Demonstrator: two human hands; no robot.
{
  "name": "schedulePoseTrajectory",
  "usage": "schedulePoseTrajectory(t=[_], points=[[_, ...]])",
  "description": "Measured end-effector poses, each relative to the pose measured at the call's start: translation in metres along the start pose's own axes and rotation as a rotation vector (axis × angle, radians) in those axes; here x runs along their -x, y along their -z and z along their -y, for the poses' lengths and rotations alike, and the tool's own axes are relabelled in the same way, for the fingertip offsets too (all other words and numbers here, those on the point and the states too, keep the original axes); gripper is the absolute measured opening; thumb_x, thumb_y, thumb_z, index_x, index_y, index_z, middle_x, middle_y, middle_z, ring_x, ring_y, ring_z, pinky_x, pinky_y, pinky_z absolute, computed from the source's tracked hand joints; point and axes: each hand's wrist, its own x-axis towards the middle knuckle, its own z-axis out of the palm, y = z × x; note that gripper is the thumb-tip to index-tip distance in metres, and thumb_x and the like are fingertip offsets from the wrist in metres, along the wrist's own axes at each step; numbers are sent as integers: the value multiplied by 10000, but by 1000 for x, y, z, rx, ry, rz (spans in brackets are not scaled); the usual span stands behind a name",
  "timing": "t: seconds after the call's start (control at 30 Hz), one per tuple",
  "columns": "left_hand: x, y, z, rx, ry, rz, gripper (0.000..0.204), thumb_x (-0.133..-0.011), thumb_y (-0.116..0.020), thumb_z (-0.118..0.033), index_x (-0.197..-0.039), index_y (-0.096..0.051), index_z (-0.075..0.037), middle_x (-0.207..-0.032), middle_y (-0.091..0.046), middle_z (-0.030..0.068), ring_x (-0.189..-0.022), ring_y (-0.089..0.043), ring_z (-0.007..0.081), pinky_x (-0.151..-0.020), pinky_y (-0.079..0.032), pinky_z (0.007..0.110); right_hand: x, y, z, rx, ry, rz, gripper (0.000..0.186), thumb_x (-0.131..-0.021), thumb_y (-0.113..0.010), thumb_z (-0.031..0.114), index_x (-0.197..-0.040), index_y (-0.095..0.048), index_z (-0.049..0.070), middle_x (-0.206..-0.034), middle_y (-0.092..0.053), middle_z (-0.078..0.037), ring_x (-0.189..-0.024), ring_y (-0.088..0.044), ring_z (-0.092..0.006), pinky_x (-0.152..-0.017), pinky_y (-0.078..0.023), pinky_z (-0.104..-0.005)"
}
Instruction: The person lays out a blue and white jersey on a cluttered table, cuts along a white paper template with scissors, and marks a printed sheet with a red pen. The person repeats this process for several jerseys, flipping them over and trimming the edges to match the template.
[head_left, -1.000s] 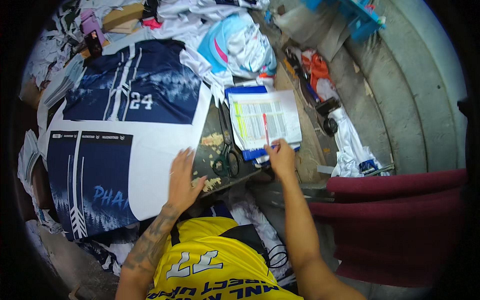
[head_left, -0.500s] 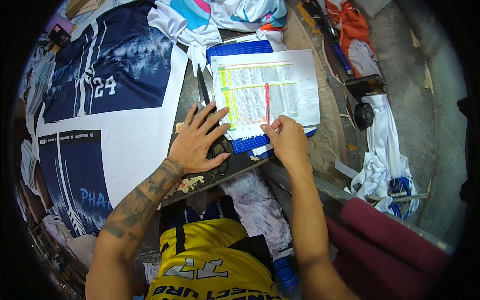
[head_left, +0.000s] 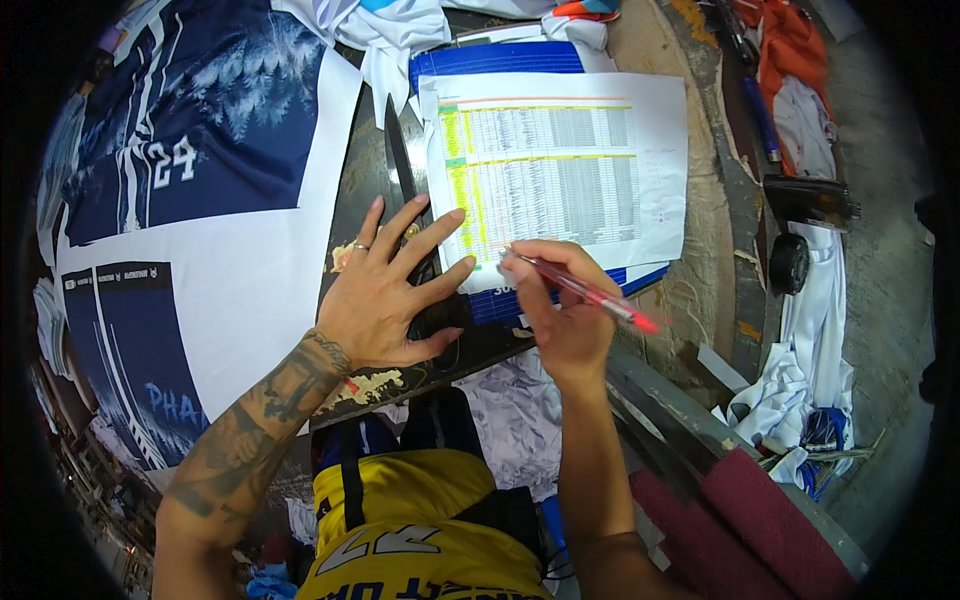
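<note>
My right hand [head_left: 572,320] grips a red pen [head_left: 600,294], its tip at the lower edge of a printed table sheet [head_left: 590,190] with yellow-marked columns. Spread fingers show on my left hand [head_left: 380,290], palm down on the dark worktable [head_left: 355,225], with fingertips near the sheet's left edge. Under and beside this hand lie large black scissors [head_left: 398,150], blades pointing away and handles partly covered. The paper rests on a blue printed piece [head_left: 490,62], which shows above and below it.
To the left, a white printed fabric sheet [head_left: 255,290] bears dark navy jersey panels [head_left: 240,120]. White cloth [head_left: 395,40] is heaped at the back. On the right are brown cardboard [head_left: 690,300], a black tape roll [head_left: 789,264], orange cloth [head_left: 793,50] and hanging white fabric [head_left: 810,330].
The pen lay upright on the sheet with my right fingers at its lower end; now it is held slanted in writing grip. My left hand stays spread in nearly the same place.
</note>
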Motion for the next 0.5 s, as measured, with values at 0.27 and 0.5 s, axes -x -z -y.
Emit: schedulePoseTrajectory(t=[0.27,0.5], points=[[-2,2,1,18,21,24,733,-796,-804,-559,-1456,-713,-254,-1728,-395,149,-1596,-303,486,-1294,-148,756,7,-8,-19,-59,-175,45,108,-1023,-703,-42,-1127,-733,-31,-870,-741,-34,-569,-535,4,-503,-351,-174],[-4,5,-1,24,34,32,733,-798,-811,-547,-1466,-699,-268,-1726,-392,115,-1595,-309,447,-1290,-178,748,3,-12,-13,25,-197,31,115,-1016,-701,-51,-1128,-727,-41,-850,-722,-24,-579,-530,5,-532,-379,-177]])
